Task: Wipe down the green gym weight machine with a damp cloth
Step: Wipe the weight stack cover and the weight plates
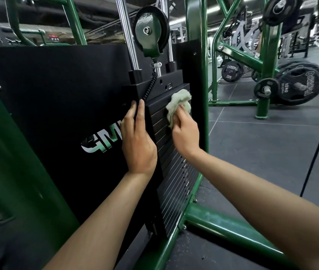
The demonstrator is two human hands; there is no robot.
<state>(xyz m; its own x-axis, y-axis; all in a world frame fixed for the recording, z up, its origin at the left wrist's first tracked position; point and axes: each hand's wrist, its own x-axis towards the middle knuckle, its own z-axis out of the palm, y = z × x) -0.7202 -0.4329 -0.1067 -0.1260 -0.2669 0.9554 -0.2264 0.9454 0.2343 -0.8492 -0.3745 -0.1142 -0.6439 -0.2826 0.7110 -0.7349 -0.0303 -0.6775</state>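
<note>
Hands at the weight stack (171, 158)
Left hand (137, 141) lies flat, fingers pressed together; right hand (185, 137) bunches the cloth (178, 103), fingers curled round it.

A crumpled pale-green cloth (179, 103) lies bunched against the upper plates of the black weight stack (174, 152) inside the green-framed weight machine (194, 26).

Dark grey floor tiles (261, 145) with pale seams spread out to the right of the grip. Beyond it stands another green rack (263, 75) carrying black weight plates (300, 82), one marked 10 kg. Strip lights (215, 9) glow along the dark ceiling above, and pale machines (246, 38) crowd the far background.
</note>
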